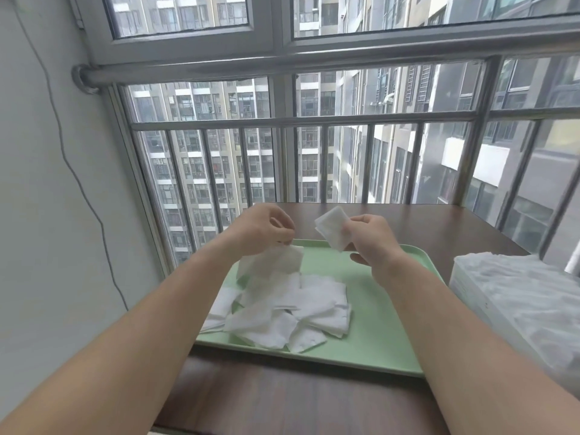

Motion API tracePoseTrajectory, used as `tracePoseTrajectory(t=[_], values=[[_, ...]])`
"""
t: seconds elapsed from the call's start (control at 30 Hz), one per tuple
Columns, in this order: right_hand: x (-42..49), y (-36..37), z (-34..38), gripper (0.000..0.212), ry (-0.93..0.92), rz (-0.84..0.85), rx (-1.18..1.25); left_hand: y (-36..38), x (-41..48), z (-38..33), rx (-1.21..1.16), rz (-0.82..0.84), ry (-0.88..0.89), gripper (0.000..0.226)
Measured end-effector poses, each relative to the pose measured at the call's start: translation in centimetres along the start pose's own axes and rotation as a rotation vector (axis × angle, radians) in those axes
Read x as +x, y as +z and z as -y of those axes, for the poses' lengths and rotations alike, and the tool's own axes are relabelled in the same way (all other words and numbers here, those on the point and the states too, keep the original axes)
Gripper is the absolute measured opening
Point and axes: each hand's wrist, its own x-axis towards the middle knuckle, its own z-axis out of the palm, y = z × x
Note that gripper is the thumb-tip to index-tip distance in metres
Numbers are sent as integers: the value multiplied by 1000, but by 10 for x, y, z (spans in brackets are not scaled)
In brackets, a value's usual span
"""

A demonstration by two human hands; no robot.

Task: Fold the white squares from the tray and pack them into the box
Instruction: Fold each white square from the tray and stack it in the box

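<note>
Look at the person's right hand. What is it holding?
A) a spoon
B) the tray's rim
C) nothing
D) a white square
D: the right hand pinches a small white square in the air above the green tray, its fingers curled round it. The left hand pinches another white square just above the pile.

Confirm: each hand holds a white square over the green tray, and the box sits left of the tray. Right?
Not quite. The head view shows the box right of the green tray, not left. The rest holds: the left hand pinches a white square and the right hand holds a second square over the tray.
</note>
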Motion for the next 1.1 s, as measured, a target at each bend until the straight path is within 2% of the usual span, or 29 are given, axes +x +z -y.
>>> tracePoseTrajectory(t=[0.07, 0.2, 0.27, 0.33, 0.43, 0.53, 0.6, 0.77, 0.87, 0.9, 0.97, 1.1], values=[[-2, 0, 0, 13, 1, 16, -5, 3, 0, 3, 95, 54, -23, 7], [-3, 1, 1, 10, -3, 29, 0, 3, -6, 9, 129, 163, -64, 37], [-4, 1, 1, 7, -5, 43, -1, 6, -9, 8, 203, 156, -66, 26], [-5, 1, 2, 5, -7, 58, 6, 8, -10, 5, 203, 66, -42, 9], [-6, 1, 2, 5, -7, 62, 33, 2, -10, -2, -35, -74, -19, 9], [-4, 1, 2, 4, 6, 56, 79, -7, -14, -12, -369, -109, -38, 3], [-2, 1, 2, 7, 23, 51, 117, -8, -17, -15, -508, -130, -48, 10], [-1, 0, 4, 18, 58, 70, 367, 8, -19, -19, -594, -201, -112, 4], [-3, -3, 7, 31, 14, 160, 584, 22, -18, -20, -723, -206, -191, 4], [-4, -4, 8, 36, -6, 205, 621, 27, -18, -21, -787, -185, -209, 10], [-7, -4, 9, 40, -23, 284, 602, 34, -19, -22, -902, -131, -226, 26], [-10, 2, 7, 35, -26, 291, 359, 39, -21, -29, -943, -68, -157, 23]])
